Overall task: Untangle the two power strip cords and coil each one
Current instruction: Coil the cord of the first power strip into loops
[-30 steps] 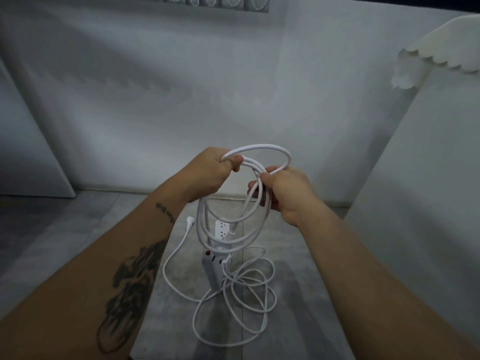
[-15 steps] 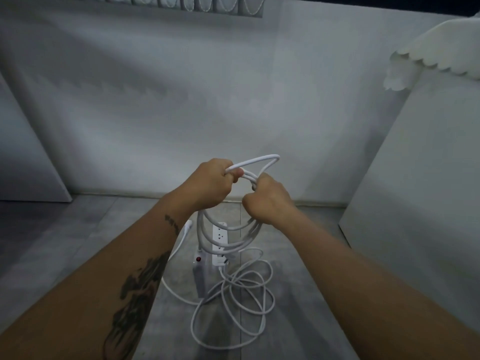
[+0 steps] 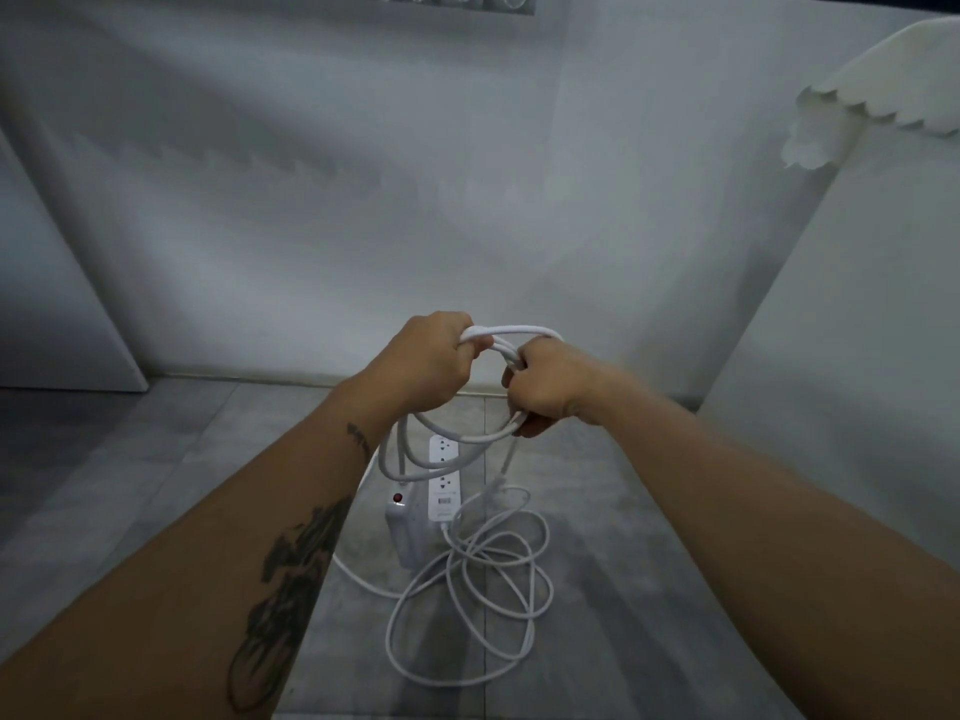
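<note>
The task looks roughly half done at best. Part of one white cord has been gathered into a coil [image 3: 511, 331] of several loops, held up in the air, but a large heap of loose cord [image 3: 467, 556] lies uncoiled on the grey floor [image 3: 623, 563] below and nearer the camera. A single strand drops from the right side of the coil into that heap, so more cord probably has to be fed up and wound. Whether the two cords are fully separated cannot be told, because the strands in the heap cross one another many times. The left hand [image 3: 423, 363] is closed around the top left of the coil, fingers curled over the loops. The right hand [image 3: 553, 387] grips the bundle on its right side, just beside the left, with the top loop arching between them. The hanging loops sag below both hands, in front of the two power strips: a socket strip [image 3: 443, 478] and, touching it on the left, a strip with a red switch [image 3: 404, 532].
</note>
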Action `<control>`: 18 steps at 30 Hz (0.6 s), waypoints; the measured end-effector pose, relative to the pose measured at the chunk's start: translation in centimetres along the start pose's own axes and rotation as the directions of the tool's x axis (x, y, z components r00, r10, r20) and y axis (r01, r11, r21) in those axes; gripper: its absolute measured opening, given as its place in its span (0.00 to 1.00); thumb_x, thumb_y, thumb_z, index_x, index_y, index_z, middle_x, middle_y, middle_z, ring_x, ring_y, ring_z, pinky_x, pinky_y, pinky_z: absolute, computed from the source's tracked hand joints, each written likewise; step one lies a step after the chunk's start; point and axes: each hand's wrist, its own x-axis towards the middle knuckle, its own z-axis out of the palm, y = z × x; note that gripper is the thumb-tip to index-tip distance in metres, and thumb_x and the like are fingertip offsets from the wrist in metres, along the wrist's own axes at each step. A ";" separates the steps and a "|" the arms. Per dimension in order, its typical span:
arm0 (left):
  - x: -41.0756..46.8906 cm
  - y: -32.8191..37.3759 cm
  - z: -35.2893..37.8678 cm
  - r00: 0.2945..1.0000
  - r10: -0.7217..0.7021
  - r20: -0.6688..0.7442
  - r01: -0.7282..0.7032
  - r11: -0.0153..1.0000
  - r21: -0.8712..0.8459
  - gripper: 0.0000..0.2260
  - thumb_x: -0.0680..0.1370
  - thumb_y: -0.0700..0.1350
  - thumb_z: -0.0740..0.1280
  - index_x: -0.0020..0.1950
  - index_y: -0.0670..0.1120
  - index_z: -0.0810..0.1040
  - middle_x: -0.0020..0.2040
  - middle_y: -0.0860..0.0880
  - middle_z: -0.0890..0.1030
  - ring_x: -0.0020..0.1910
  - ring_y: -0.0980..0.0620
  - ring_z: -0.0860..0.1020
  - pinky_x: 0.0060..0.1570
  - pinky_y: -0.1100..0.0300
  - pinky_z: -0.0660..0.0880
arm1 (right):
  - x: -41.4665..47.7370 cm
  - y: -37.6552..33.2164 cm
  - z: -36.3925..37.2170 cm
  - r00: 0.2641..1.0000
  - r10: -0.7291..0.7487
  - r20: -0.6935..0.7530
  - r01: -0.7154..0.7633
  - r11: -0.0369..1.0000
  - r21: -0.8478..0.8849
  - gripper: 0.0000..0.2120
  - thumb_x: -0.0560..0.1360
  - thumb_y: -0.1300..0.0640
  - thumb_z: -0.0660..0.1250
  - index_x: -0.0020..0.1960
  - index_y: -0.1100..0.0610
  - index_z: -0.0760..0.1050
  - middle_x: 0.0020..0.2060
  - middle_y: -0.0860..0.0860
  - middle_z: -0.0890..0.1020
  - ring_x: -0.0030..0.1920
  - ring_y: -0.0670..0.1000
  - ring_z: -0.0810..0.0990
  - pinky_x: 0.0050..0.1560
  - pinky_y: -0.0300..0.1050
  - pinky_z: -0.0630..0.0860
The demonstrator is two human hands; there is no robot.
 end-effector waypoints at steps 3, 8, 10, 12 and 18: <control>0.0 0.1 -0.3 1.000 0.003 -0.006 -0.003 1.000 -0.024 0.12 0.82 0.47 0.60 0.48 0.42 0.79 0.38 0.45 0.78 0.31 0.51 0.70 0.30 0.58 0.67 | 0.2 0.9 0.0 0.995 -0.077 -0.071 0.077 0.997 0.005 0.06 0.73 0.66 0.63 0.47 0.59 0.77 0.40 0.60 0.82 0.35 0.55 0.84 0.34 0.46 0.83; 0.7 0.2 -1.9 0.996 -0.026 -0.087 0.008 0.980 -0.200 0.12 0.80 0.46 0.60 0.42 0.45 0.80 0.30 0.50 0.73 0.29 0.51 0.68 0.30 0.59 0.65 | -0.6 1.4 -0.9 0.981 -0.149 -0.127 0.170 0.970 0.171 0.06 0.71 0.57 0.71 0.47 0.50 0.78 0.46 0.52 0.82 0.47 0.52 0.83 0.44 0.50 0.84; 0.7 0.0 -3.0 0.998 -0.063 -0.024 0.051 0.934 -0.354 0.11 0.79 0.46 0.62 0.40 0.45 0.80 0.29 0.49 0.71 0.27 0.51 0.67 0.29 0.58 0.65 | -1.2 2.6 -1.1 0.975 -0.119 -0.185 0.155 0.970 0.189 0.01 0.71 0.55 0.71 0.42 0.50 0.80 0.43 0.50 0.84 0.47 0.53 0.83 0.42 0.49 0.84; 0.6 0.2 -3.7 0.995 -0.060 0.079 0.091 0.872 -0.482 0.08 0.78 0.43 0.65 0.40 0.42 0.78 0.27 0.50 0.69 0.25 0.52 0.65 0.27 0.58 0.62 | -1.8 3.8 -1.4 0.876 -0.156 -0.456 0.164 0.986 -0.023 0.03 0.70 0.54 0.69 0.38 0.49 0.78 0.38 0.47 0.82 0.43 0.52 0.82 0.36 0.41 0.76; 0.3 2.3 -4.8 0.954 -0.006 0.300 0.216 0.710 -0.670 0.14 0.68 0.41 0.59 0.49 0.37 0.77 0.29 0.50 0.64 0.26 0.54 0.59 0.28 0.61 0.56 | -2.0 2.9 -1.8 0.789 -0.354 -0.502 0.290 0.935 -0.204 0.05 0.74 0.51 0.66 0.48 0.50 0.73 0.45 0.47 0.80 0.46 0.51 0.78 0.44 0.46 0.72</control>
